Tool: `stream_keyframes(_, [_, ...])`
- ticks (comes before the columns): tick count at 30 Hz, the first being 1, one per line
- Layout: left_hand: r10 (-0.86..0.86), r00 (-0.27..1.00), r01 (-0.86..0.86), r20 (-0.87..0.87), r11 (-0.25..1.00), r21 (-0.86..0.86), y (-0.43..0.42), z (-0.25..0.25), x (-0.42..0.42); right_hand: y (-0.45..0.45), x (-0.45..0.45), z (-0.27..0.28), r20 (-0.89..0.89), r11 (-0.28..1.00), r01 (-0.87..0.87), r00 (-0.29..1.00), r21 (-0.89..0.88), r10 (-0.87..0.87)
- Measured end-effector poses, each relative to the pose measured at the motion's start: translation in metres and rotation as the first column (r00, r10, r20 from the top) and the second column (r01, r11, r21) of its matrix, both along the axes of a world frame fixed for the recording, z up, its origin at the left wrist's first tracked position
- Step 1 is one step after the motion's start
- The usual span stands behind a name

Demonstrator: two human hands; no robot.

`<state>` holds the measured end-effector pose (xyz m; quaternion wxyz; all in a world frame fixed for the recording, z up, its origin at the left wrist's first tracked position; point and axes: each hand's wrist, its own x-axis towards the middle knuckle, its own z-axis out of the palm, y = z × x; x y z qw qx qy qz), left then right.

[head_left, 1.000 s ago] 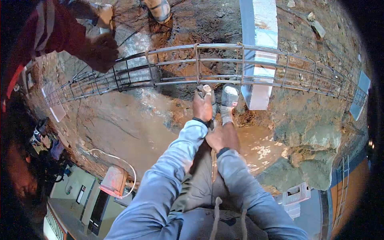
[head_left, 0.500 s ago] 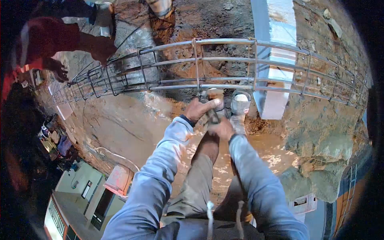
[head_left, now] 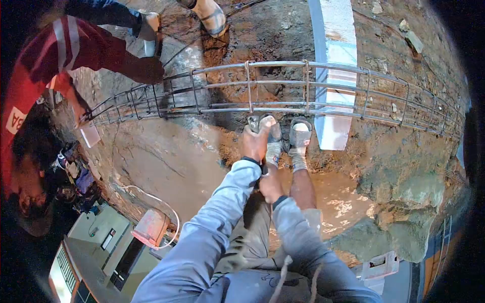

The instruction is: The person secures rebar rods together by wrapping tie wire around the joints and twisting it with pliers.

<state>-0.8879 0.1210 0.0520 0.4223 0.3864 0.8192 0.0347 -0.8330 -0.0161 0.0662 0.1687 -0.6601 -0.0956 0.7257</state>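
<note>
My left hand [head_left: 255,144] is closed round a dark metal hand tool [head_left: 253,122], whose head shows just beyond my fingers, near the lower bar of the rebar cage [head_left: 280,107]. Whether the head touches the bar I cannot tell. Closer to my body, my right hand [head_left: 272,186] is wrapped round the lower part of the same tool, mostly hidden by the fingers. The long cage, with square stirrups along it, crosses in front of my feet. It passes over a white-topped beam [head_left: 337,60].
A person in a red top [head_left: 96,48] bends over the cage's left end, one hand at it. Another foot [head_left: 209,17] stands beyond the cage. Muddy water [head_left: 333,202] lies round my feet. A pink bucket [head_left: 151,227] stands lower left, and rough rock [head_left: 399,227] lies right.
My hands have drawn closer in line, the right one lower and the left turned over the tool. The view has shifted, and the person in red appears further into it.
</note>
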Motion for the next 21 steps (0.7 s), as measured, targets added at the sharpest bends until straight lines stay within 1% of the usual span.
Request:
stream_keyframes(1, [-0.151, 0.983, 0.146, -0.108, 0.988, -0.058, 0.002, 0.011, -0.001, 0.012, 0.013, 0.007, -0.357, 0.967, 0.189, 0.903, -0.172, -0.240])
stream_keyframes(2, [-0.073, 0.995, 0.072, 0.073, 0.997, 0.011, -0.005, 0.004, -0.010, 0.018, 0.033, 0.001, -0.661, 0.804, 0.222, 0.471, -0.551, -0.584])
stream_keyframes(3, [-0.073, 0.995, 0.073, 0.074, 0.997, 0.009, -0.012, -0.001, -0.018, 0.017, 0.038, -0.005, -0.709, 0.812, 0.208, 0.402, -0.546, -0.580])
stream_keyframes(4, [0.035, 0.973, -0.014, 0.228, 0.995, -0.094, -0.013, -0.001, -0.022, 0.023, 0.039, -0.007, -0.692, 0.872, 0.197, 0.540, -0.449, -0.479])
stream_keyframes(5, [0.157, 0.918, -0.083, 0.363, 0.974, -0.211, -0.015, -0.003, -0.025, 0.027, 0.041, -0.009, -0.648, 0.920, 0.168, 0.666, -0.353, -0.370])
stream_keyframes(6, [0.125, 0.879, -0.088, 0.460, 0.991, -0.101, -0.023, -0.015, -0.032, 0.030, 0.044, -0.010, -0.643, 0.919, 0.166, 0.670, -0.357, -0.371])
stream_keyframes(7, [0.127, 0.877, -0.088, 0.464, 0.991, -0.105, -0.024, -0.018, -0.031, 0.043, 0.050, -0.004, -0.454, 0.995, -0.086, 0.889, -0.048, 0.055])
stream_keyframes(8, [0.195, 0.819, -0.138, 0.539, 0.980, -0.145, -0.026, -0.020, -0.032, 0.048, 0.053, 0.000, -0.113, 0.894, -0.416, 0.893, 0.165, 0.436])
stream_keyframes(9, [0.264, 0.753, -0.186, 0.603, 0.964, -0.190, -0.030, -0.021, -0.033, 0.042, 0.050, -0.002, -0.120, 0.895, -0.418, 0.891, 0.156, 0.437])
stream_keyframes(10, [0.268, 0.754, -0.189, 0.599, 0.963, -0.194, -0.028, -0.018, -0.033, 0.037, 0.047, -0.006, -0.016, 0.912, -0.370, 0.925, 0.177, 0.379])
stream_keyframes(11, [0.297, 0.702, -0.217, 0.647, 0.955, -0.204, -0.024, -0.016, -0.031, 0.034, 0.044, -0.011, 0.087, 0.924, -0.323, 0.946, 0.206, 0.311])
stream_keyframes(12, [0.323, 0.645, -0.242, 0.693, 0.946, -0.215, -0.019, -0.014, -0.029, 0.031, 0.045, -0.016, 0.023, 0.931, -0.319, 0.947, 0.176, 0.320])
stream_keyframes(13, [0.347, 0.582, -0.266, 0.735, 0.936, -0.231, -0.017, -0.013, -0.028, 0.023, 0.044, -0.024, 0.023, 0.932, -0.319, 0.947, 0.173, 0.320])
stream_keyframes(14, [0.315, 0.586, -0.248, 0.747, 0.947, -0.204, -0.016, -0.014, -0.029, 0.013, 0.042, -0.030, 0.116, 0.918, -0.349, 0.936, 0.187, 0.332])
stream_keyframes(15, [0.318, 0.584, -0.250, 0.747, 0.946, -0.207, -0.019, -0.018, -0.031, 0.003, 0.040, -0.036, 0.208, 0.902, -0.381, 0.917, 0.200, 0.341])
stream_keyframes(16, [0.283, 0.615, -0.219, 0.736, 0.958, -0.185, -0.019, -0.021, -0.033, 0.013, 0.045, -0.029, 0.128, 0.907, -0.354, 0.934, 0.227, 0.332])
stream_keyframes(17, [0.246, 0.643, -0.186, 0.725, 0.969, -0.163, -0.020, -0.024, -0.034, 0.015, 0.047, -0.033, 0.131, 0.907, -0.355, 0.934, 0.227, 0.333])
stream_keyframes(19, [0.256, 0.621, -0.187, 0.741, 0.966, -0.177, -0.018, -0.023, -0.035, 0.016, 0.054, -0.038, -0.024, 0.902, -0.353, 0.929, 0.248, 0.370])
stream_keyframes(20, [0.266, 0.603, -0.188, 0.752, 0.963, -0.191, -0.016, -0.020, -0.035, 0.016, 0.054, -0.036, -0.022, 0.902, -0.356, 0.928, 0.244, 0.372])
stream_keyframes(21, [0.268, 0.600, -0.190, 0.753, 0.963, -0.192, -0.017, -0.023, -0.038, 0.016, 0.053, -0.034, -0.280, 0.981, -0.133, 0.945, 0.139, 0.167])
